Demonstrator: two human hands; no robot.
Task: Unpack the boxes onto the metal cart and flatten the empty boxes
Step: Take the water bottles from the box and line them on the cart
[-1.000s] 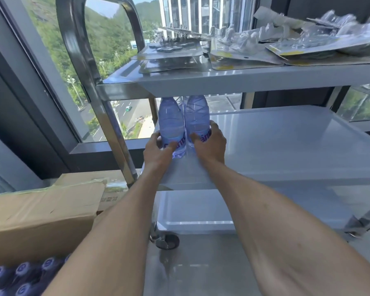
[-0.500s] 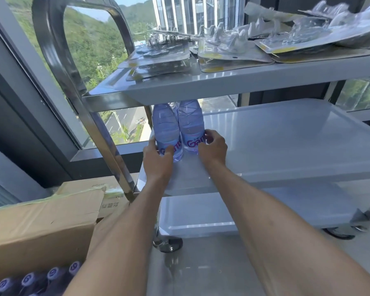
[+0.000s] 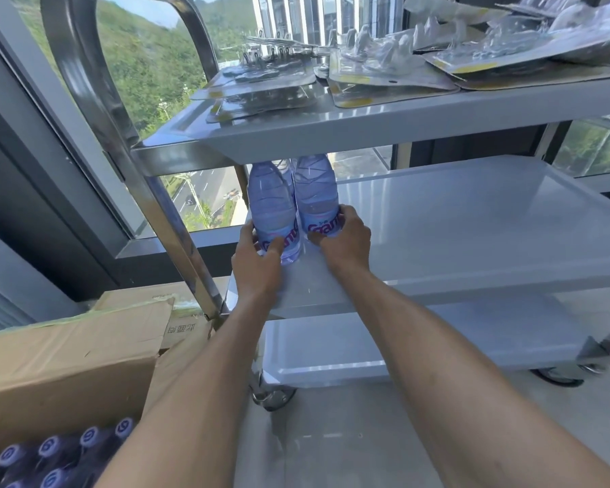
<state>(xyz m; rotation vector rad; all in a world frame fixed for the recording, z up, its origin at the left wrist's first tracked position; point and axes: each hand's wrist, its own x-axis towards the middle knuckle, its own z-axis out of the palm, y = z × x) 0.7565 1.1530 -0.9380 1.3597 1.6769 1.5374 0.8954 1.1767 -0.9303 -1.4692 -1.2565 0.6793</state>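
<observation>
Here two bottles are stood upright, touching, at the left end of the cart's middle shelf (image 3: pixel 472 220). The left bottle (image 3: pixel 272 213) is held low down by the left hand (image 3: pixel 257 265), the grip curled round its label; the right bottle (image 3: pixel 317 199) is gripped likewise by the right hand (image 3: pixel 346 241). Blister packs (image 3: pixel 384 75) are spread over the top shelf. An open box (image 3: pixel 67 361) of capped bottles (image 3: pixel 60 459) is seen at lower left.

Both bottles, the left bottle (image 3: pixel 273 220) and right bottle (image 3: pixel 317 202), now stand on the middle shelf (image 3: pixel 472 220) toward ten o'clock, labels turned nearer.
</observation>
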